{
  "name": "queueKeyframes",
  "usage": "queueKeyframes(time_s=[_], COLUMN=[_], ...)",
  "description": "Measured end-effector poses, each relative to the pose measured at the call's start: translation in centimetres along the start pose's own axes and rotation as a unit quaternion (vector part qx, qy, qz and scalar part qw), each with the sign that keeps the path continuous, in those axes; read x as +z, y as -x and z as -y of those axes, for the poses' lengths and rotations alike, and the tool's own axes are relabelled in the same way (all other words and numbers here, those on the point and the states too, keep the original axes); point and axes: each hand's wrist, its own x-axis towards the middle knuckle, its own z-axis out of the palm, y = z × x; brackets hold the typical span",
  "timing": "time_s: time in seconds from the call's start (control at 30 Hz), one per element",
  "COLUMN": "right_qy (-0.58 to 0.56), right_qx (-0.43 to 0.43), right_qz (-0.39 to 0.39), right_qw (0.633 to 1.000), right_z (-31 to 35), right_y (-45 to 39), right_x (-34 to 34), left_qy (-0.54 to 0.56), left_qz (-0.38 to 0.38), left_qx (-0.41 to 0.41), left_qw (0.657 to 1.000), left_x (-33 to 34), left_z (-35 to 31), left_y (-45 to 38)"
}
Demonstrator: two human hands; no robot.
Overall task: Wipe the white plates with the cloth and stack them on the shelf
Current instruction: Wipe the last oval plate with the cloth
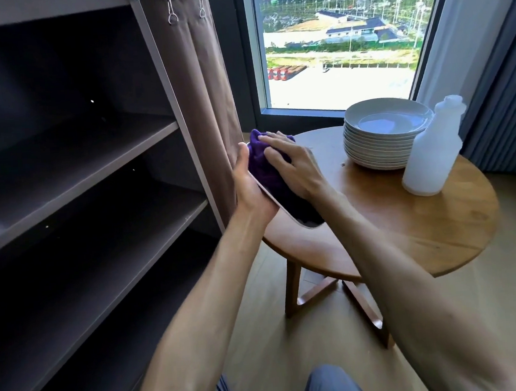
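Under right hand (294,164), flat w/ straight fingers: purple cloth (265,167) pressed on tilted plate (286,216); left hand (248,190) grips plate rim.

Under the right hand (294,167) we lose most of the plate (282,210) behind the purple cloth (267,167); only its rim shows. The left hand (251,186) hides its fingers behind that plate. Both our arms run off the bottom edge.

No legible text, labels, brands or numbers anywhere.
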Motion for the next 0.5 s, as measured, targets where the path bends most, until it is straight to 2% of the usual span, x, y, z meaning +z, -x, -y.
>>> queueKeyframes(time_s=[0.1, 0.23, 0.33, 0.5], right_qy=[-0.037, -0.078, -0.042, -0.031], right_qx=[0.008, 0.015, 0.061, 0.160], right_qz=[-0.056, -0.036, -0.027, -0.154], right_qw=[0.998, 0.996, 0.997, 0.975], right_z=[1.6, 1.8, 0.2, -1.7], right_y=[-0.5, -0.1, 0.5, 1.8], right_x=[1.4, 1.6, 1.5, 2.7], left_qy=[-0.017, -0.028, -0.043, -0.083], left_qz=[-0.052, -0.065, -0.088, -0.083], left_qx=[0.023, 0.033, 0.044, 0.024], left_qw=[0.998, 0.997, 0.994, 0.993], left_x=[-0.2, -0.9, -0.7, -0.9], left_z=[0.2, -2.1, -3.2, -2.4], left_y=[0.1, -1.2, -1.5, -0.4])
